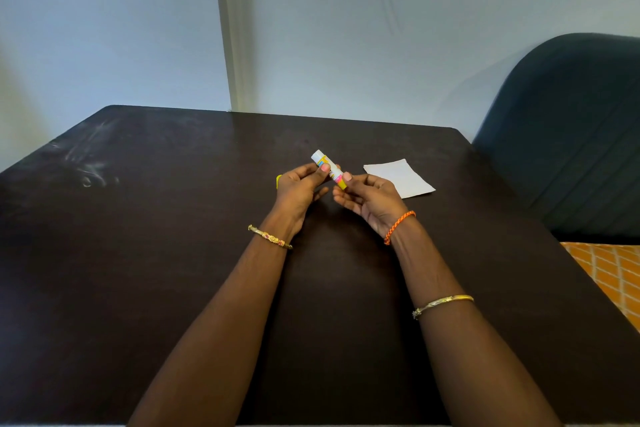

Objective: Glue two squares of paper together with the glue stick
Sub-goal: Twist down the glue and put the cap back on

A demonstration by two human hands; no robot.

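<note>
Above the middle of the dark table [173,253], both hands hold a glue stick [328,168] with a white tip and a colourful label. My left hand [299,189] pinches its upper part between thumb and fingers. My right hand [369,201] grips its yellow lower end with thumb and forefinger. A small yellow piece [278,181], possibly the cap, peeks out behind my left hand. White paper [400,177] lies flat on the table just right of my right hand; whether it is one sheet or two stacked is unclear.
A dark blue upholstered chair [571,135] stands at the table's right side. An orange patterned surface [613,274] shows below the right table edge. A pale wall rises behind the far table edge.
</note>
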